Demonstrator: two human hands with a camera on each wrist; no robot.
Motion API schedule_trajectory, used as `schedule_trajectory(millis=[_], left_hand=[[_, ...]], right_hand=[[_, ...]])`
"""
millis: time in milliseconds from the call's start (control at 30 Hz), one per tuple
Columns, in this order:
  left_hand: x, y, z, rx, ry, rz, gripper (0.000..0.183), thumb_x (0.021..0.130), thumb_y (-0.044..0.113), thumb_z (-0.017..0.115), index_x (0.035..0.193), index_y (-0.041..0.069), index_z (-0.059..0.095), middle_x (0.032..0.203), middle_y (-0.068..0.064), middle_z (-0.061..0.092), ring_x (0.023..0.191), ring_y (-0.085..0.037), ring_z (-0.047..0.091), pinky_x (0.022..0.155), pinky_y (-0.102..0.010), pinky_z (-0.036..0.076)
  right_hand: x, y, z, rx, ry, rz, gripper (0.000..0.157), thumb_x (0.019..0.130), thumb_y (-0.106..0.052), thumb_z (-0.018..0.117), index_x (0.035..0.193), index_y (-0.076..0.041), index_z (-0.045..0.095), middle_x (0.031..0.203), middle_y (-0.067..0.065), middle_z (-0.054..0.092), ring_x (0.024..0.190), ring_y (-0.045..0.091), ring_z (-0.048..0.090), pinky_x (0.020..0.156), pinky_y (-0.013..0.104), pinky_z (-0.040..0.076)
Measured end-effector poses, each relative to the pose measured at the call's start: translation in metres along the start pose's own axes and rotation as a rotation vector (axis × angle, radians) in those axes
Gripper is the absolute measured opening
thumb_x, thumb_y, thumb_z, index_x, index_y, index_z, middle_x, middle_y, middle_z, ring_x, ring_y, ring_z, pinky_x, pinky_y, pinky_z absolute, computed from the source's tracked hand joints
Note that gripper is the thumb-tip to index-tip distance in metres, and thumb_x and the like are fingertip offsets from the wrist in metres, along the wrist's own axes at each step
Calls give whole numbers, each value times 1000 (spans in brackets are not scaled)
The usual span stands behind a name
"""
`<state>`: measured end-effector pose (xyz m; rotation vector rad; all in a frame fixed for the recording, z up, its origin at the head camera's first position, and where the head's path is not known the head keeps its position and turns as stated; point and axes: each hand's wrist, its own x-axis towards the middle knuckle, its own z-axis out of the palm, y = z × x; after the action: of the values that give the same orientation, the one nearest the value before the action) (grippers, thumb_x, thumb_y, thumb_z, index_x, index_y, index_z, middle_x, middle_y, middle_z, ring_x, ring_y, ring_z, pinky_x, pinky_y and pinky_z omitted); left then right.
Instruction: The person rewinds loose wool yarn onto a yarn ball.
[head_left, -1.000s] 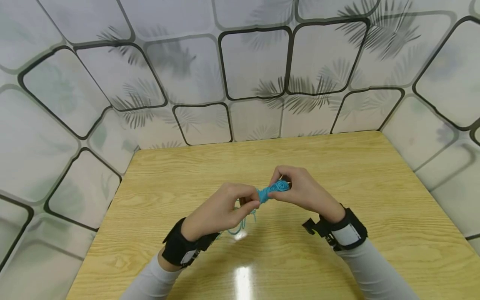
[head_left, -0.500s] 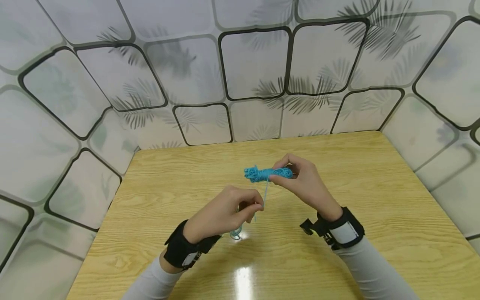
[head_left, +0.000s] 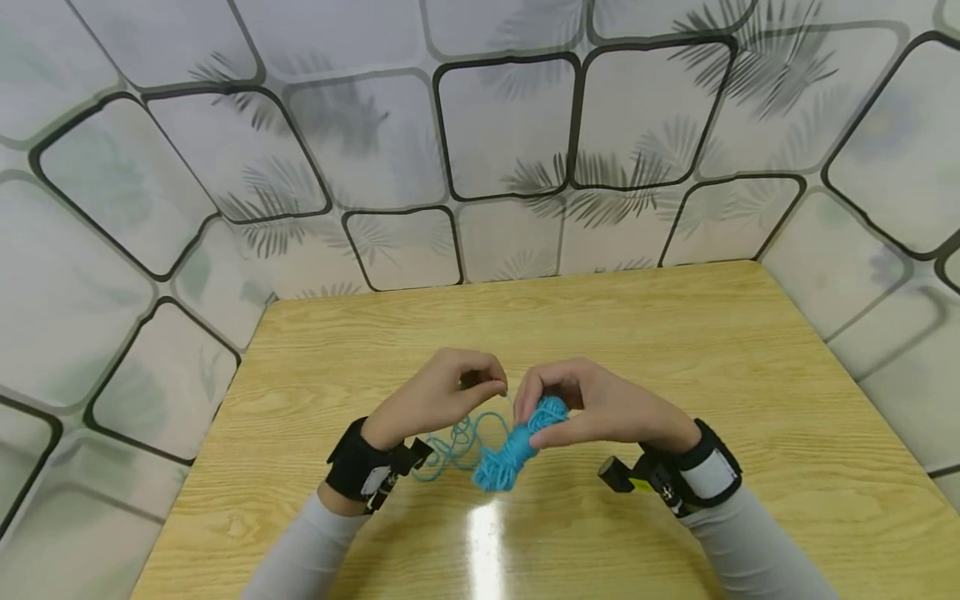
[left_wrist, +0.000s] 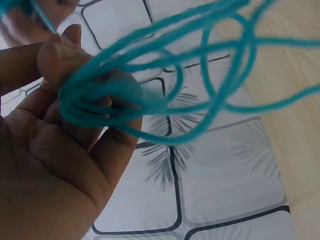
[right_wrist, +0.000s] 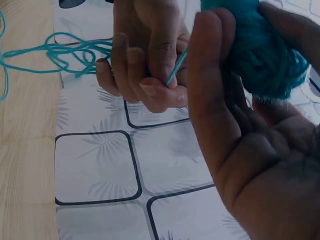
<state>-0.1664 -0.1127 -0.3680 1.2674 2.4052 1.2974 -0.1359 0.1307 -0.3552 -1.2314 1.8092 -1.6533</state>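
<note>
A blue skein of yarn point(head_left: 517, 447), wound tight round its middle with looped ends, is held between the thumb and fingers of my right hand point(head_left: 592, 408). It tilts down toward the left above the table. My left hand point(head_left: 446, 392) is just left of it and pinches a yarn strand point(right_wrist: 176, 67) between thumb and forefinger; this strand runs taut to the skein. Loose loops of yarn point(left_wrist: 150, 100) gather in the left hand's other fingers and trail off below it. In the right wrist view the skein point(right_wrist: 267, 55) sits between my right thumb and fingers.
A wood-grain table point(head_left: 337, 333) lies under both hands. Behind and beside it stand walls covered in a pale sheet point(head_left: 510, 125) with dark rounded outlines and leaf prints. Black straps with small cameras point(head_left: 708, 471) circle both wrists.
The skein has swung from level to tilted, its left end now lower and nearer me. My right hand has come down and turned; my left has risen slightly. More loose yarn shows below the left hand.
</note>
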Motion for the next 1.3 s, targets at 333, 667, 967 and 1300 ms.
schedule_trajectory(millis=[333, 667, 967, 1300], left_hand=[[-5, 15, -13, 8, 19, -22, 17, 96, 13, 64, 80, 18, 65, 60, 0, 47, 46, -10, 35, 50, -23, 32], [-15, 35, -5, 19, 25, 61, 15, 96, 10, 63, 81, 14, 64, 61, 1, 44, 49, -8, 35, 51, -22, 32], [-15, 38, 14, 45, -81, 89, 14, 99, 4, 57, 90, 11, 64, 65, 1, 54, 52, -5, 39, 53, -18, 35], [-9, 23, 33, 67, -140, 84, 13, 100, 9, 57, 89, 12, 65, 68, 0, 58, 52, -3, 44, 54, -17, 40]], right_hand=[[-1, 10, -7, -454, -15, 235, 14, 83, -19, 78, 88, -20, 65, 79, -4, 62, 64, 7, 47, 57, 26, 44], [4, 27, -17, -620, 374, 344, 16, 83, -14, 78, 87, -14, 63, 83, 2, 65, 68, 15, 57, 61, 34, 50], [4, 22, -21, -343, 591, 254, 17, 93, -16, 68, 100, -3, 60, 86, 14, 68, 62, 23, 63, 57, 30, 51], [5, 13, -19, 97, 604, 64, 6, 95, -1, 62, 100, -2, 59, 106, 5, 63, 83, 23, 68, 80, 30, 61]])
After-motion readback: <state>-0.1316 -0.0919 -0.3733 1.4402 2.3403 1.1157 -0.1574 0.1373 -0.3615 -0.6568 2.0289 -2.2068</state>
